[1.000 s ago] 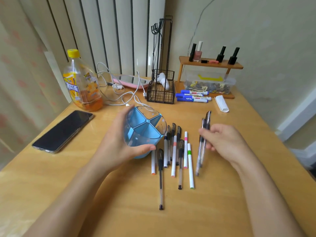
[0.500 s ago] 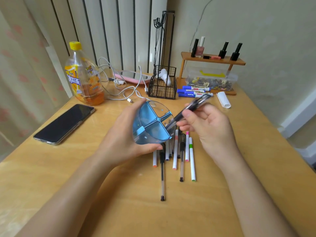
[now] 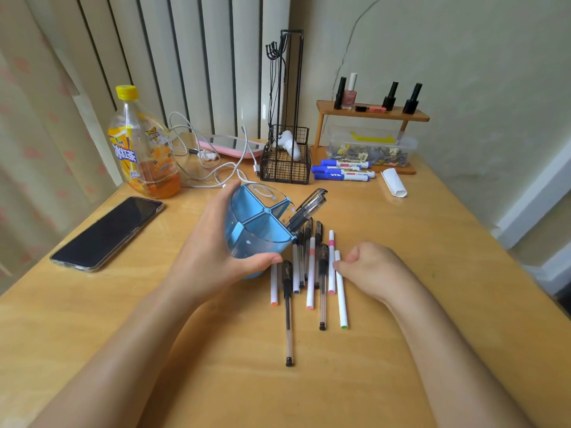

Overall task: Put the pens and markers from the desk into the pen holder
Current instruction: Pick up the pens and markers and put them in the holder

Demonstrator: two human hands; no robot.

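Note:
My left hand (image 3: pixel 210 257) grips a clear blue pen holder (image 3: pixel 256 223), divided into compartments and tilted toward the right. Two black pens (image 3: pixel 309 205) stick out of its right compartment. Below it, several black pens and white markers (image 3: pixel 312 273) lie side by side on the wooden desk (image 3: pixel 432 242). My right hand (image 3: pixel 377 270) rests on the desk at the right of the row, thumb and fingertips pinched on the white marker with a green end (image 3: pixel 342 301), which still lies flat. A long black pen (image 3: pixel 288 316) reaches nearest to me.
Three blue-capped markers (image 3: pixel 343 171) lie at the back by a wooden shelf (image 3: pixel 370 111) holding nail-polish bottles. A wire basket (image 3: pixel 285 162), white cables (image 3: pixel 216 171), an orange drink bottle (image 3: pixel 145 149) and a phone (image 3: pixel 108 231) stand left and behind. A white roll (image 3: pixel 394 182) lies back right.
My right hand carried two black pens to the holder, dropped them into it, then came back down to the row and closed on the green-ended white marker. The holder stayed in my left hand.

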